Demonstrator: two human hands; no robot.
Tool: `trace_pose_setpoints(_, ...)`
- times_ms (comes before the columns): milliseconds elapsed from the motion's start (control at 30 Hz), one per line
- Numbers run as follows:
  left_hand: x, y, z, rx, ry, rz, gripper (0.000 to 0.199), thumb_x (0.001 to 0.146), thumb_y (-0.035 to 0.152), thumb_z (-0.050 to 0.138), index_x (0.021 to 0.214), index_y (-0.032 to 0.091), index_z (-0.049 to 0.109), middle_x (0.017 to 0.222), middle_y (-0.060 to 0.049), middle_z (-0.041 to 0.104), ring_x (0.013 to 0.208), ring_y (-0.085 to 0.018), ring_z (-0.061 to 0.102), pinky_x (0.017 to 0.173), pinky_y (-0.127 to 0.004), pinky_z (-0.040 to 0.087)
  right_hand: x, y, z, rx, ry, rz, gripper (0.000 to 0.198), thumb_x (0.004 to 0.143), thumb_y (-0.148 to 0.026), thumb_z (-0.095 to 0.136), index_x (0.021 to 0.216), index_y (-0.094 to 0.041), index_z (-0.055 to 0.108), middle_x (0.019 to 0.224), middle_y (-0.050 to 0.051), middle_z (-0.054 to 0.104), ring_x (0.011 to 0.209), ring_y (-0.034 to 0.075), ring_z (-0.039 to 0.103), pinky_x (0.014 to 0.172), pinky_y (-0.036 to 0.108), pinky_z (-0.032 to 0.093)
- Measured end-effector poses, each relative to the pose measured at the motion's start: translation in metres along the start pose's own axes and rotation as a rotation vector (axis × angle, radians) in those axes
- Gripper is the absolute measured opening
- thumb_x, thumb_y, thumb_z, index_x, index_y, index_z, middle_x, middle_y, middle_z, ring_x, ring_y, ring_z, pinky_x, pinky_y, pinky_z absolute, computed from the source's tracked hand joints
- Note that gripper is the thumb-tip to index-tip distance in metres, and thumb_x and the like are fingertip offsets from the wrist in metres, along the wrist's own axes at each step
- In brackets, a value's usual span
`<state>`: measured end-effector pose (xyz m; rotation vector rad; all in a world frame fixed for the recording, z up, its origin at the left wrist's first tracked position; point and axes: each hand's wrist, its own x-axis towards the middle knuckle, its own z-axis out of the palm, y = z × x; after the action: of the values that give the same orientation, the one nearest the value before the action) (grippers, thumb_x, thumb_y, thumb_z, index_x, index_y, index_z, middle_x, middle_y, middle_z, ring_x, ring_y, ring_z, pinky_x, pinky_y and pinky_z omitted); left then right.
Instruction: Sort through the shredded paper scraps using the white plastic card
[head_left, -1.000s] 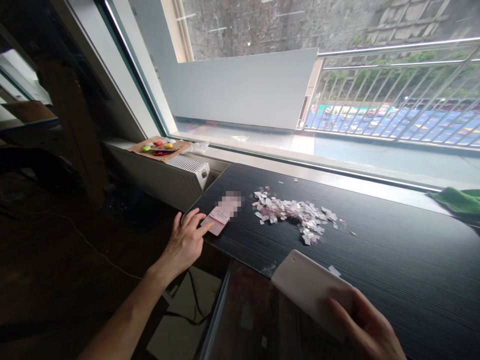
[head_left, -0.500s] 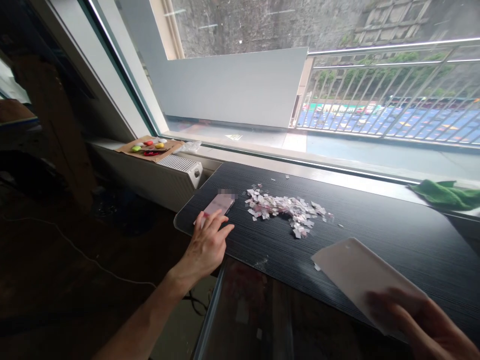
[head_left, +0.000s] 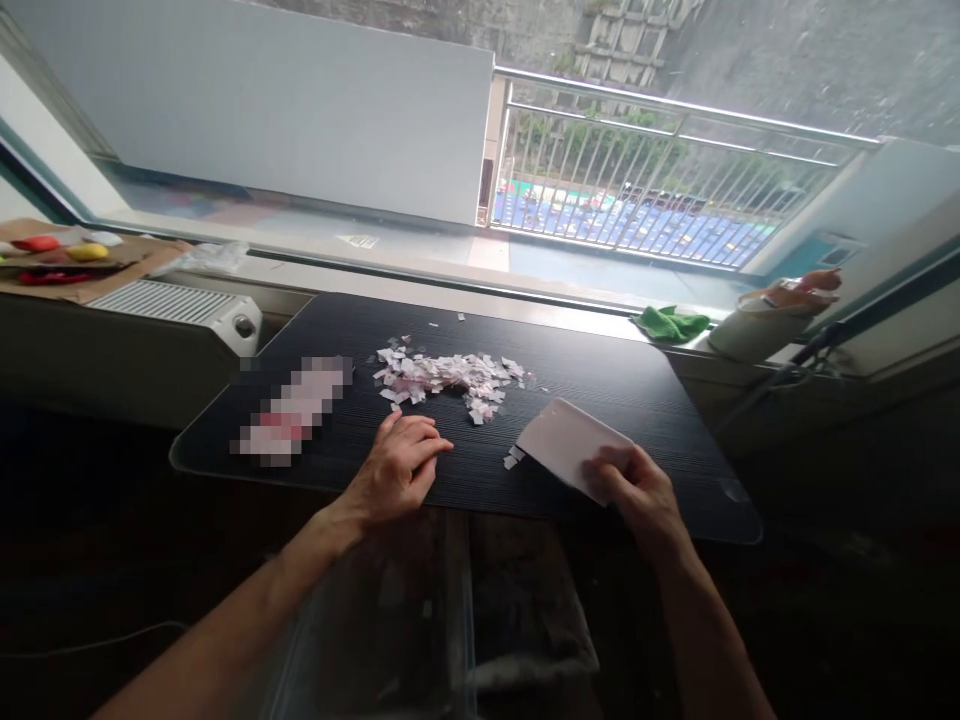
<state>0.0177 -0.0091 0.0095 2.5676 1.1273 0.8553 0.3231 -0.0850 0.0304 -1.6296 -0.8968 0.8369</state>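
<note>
My right hand [head_left: 636, 482] grips a flat, whitish rectangular card [head_left: 574, 442] by its near right end. The card's far left corner is tilted down to the black table [head_left: 465, 470], and a few paper scraps [head_left: 513, 457] lie against that edge. Just in front of the heap of small torn paper pieces [head_left: 450, 375] is my left hand [head_left: 401, 465], its fingers loosely stretched with nothing visible in them. To the left lies a flat pinkish rectangle [head_left: 300, 408], blurred by pixels, which looks like a phone.
Behind the table runs a windowsill with a green cloth [head_left: 670, 323] and a pale tub [head_left: 757, 325]. A white radiator [head_left: 172, 310] stands at the left with cardboard [head_left: 142, 265] and coloured objects on it. Below the table's near edge are clear-walled bins [head_left: 465, 620].
My left hand has left the phone-like rectangle and now sits by the heap. The view has swung right. My right hand still holds the card, its corner near the loose scraps.
</note>
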Motion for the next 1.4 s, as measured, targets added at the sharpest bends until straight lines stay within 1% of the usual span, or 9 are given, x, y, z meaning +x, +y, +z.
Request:
trace_pose_setpoints(167,-0.003,-0.005,0.012,-0.026,0.046,-0.034,0.027,0.088,0.017,0.045,0.097,0.021,0.070,0.099,-0.006,0.068,0.109,-0.022,0.061,0.110,-0.053,0.035,0.003,-0.008,-0.014,-0.035,-0.239,0.063,0.032,0.066,-0.042,0.080,0.082,-0.018,0.067,0.072,0.000,0.069,0.064,0.016,0.063,0.060,0.027,0.052)
trace_pose_setpoints(333,-0.004,-0.007,0.013,-0.033,0.059,-0.036,0.026,0.087,0.019,0.047,0.096,0.022,0.071,0.099,-0.006,0.069,0.110,-0.024,0.060,0.111,-0.054,0.034,0.010,-0.013,-0.016,-0.024,-0.246,0.079,0.029,0.066,-0.038,0.079,0.083,-0.019,0.067,0.071,-0.001,0.068,0.061,0.015,0.060,0.058,0.026,0.051)
trace_pose_setpoints(433,-0.003,-0.007,0.012,-0.034,0.059,-0.044,0.025,0.086,0.020,0.047,0.095,0.022,0.071,0.098,-0.005,0.070,0.110,-0.024,0.060,0.111,-0.053,0.035,0.018,-0.012,-0.009,-0.034,-0.303,0.080,0.031,0.064,-0.037,0.079,0.086,-0.019,0.069,0.075,0.000,0.070,0.066,0.015,0.062,0.062,0.026,0.051)
trace_pose_setpoints(567,-0.003,-0.007,0.012,-0.036,0.055,-0.065,0.025,0.085,0.021,0.049,0.095,0.023,0.071,0.099,-0.005,0.070,0.109,-0.024,0.060,0.111,-0.053,0.034,0.027,-0.014,-0.004,-0.048,-0.352,0.121,0.033,0.058,-0.038,0.081,0.081,-0.018,0.069,0.074,0.000,0.071,0.067,0.016,0.062,0.063,0.027,0.050)
trace_pose_setpoints(867,-0.003,-0.007,0.011,-0.046,0.063,-0.053,0.024,0.086,0.021,0.048,0.094,0.022,0.071,0.098,-0.005,0.070,0.110,-0.025,0.060,0.110,-0.054,0.034,0.026,-0.017,-0.011,-0.060,-0.498,0.183,0.037,0.060,-0.039,0.083,0.088,-0.016,0.072,0.082,0.001,0.075,0.073,0.017,0.065,0.067,0.027,0.051)
trace_pose_setpoints(1067,-0.003,-0.007,0.012,-0.060,0.058,-0.071,0.023,0.085,0.021,0.050,0.094,0.022,0.071,0.100,-0.005,0.070,0.111,-0.025,0.059,0.111,-0.053,0.033,0.018,-0.023,-0.021,-0.112,-0.521,0.169,0.035,0.060,-0.041,0.083,0.081,-0.017,0.071,0.076,0.001,0.073,0.069,0.017,0.064,0.060,0.026,0.050)
trace_pose_setpoints(1267,-0.003,-0.006,0.011,-0.056,0.074,-0.066,0.023,0.085,0.021,0.049,0.093,0.022,0.071,0.098,-0.005,0.070,0.110,-0.025,0.060,0.111,-0.053,0.034,0.009,-0.031,-0.035,-0.222,-0.530,0.048,0.022,0.069,-0.035,0.078,0.076,-0.017,0.068,0.071,-0.001,0.069,0.065,0.015,0.061,0.059,0.025,0.048)
trace_pose_setpoints(1333,-0.003,-0.006,0.011,-0.048,0.076,-0.067,0.024,0.085,0.020,0.049,0.094,0.021,0.071,0.098,-0.005,0.069,0.110,-0.024,0.060,0.110,-0.052,0.035,0.011,-0.030,-0.028,-0.163,-0.447,0.018,0.021,0.071,-0.035,0.076,0.079,-0.018,0.067,0.071,0.000,0.069,0.064,0.015,0.061,0.058,0.026,0.049)
trace_pose_setpoints(1400,-0.003,-0.006,0.012,-0.045,0.089,-0.070,0.024,0.085,0.019,0.049,0.094,0.021,0.071,0.098,-0.005,0.070,0.110,-0.024,0.060,0.110,-0.052,0.036,0.018,-0.027,-0.013,-0.089,-0.307,-0.022,0.024,0.071,-0.035,0.075,0.085,-0.018,0.067,0.073,0.001,0.069,0.065,0.016,0.063,0.060,0.028,0.050)
